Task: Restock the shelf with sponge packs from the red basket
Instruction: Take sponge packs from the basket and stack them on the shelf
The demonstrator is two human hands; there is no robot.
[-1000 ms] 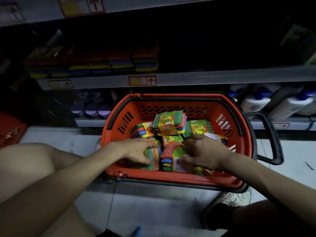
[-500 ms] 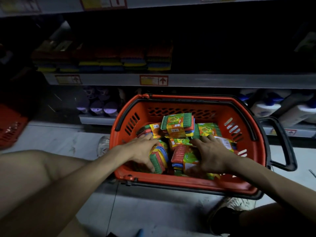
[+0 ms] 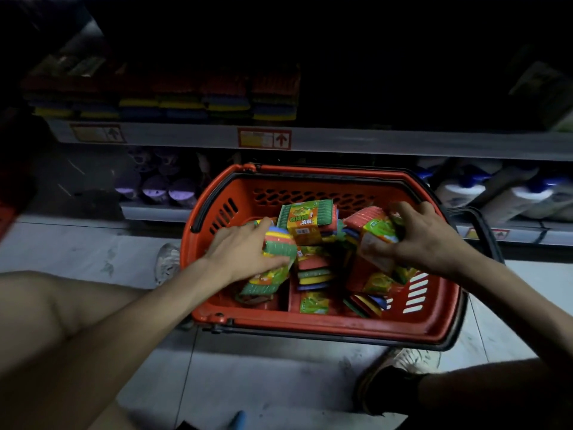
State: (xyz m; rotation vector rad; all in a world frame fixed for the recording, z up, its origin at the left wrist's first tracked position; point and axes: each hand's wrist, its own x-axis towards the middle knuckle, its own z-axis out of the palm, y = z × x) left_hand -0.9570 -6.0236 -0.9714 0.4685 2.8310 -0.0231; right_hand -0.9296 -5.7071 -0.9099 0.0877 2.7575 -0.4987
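Head view: left hand [image 3: 245, 248] and right hand [image 3: 426, 240] each grip a sponge pack [image 3: 280, 247] inside the red basket [image 3: 310, 324].

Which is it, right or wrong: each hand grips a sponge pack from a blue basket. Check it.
Wrong: the basket is red, not blue, per the head view. The left hand and right hand do each grip a sponge pack from it.

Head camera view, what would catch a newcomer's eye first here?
The red basket on the floor stands out against the dark aisle, heaped with colourful sponge packs. Both hands are in it: the left hand grips a striped pack, the right hand a green-labelled pack. Behind, stacked sponges sit dimly on the shelf.
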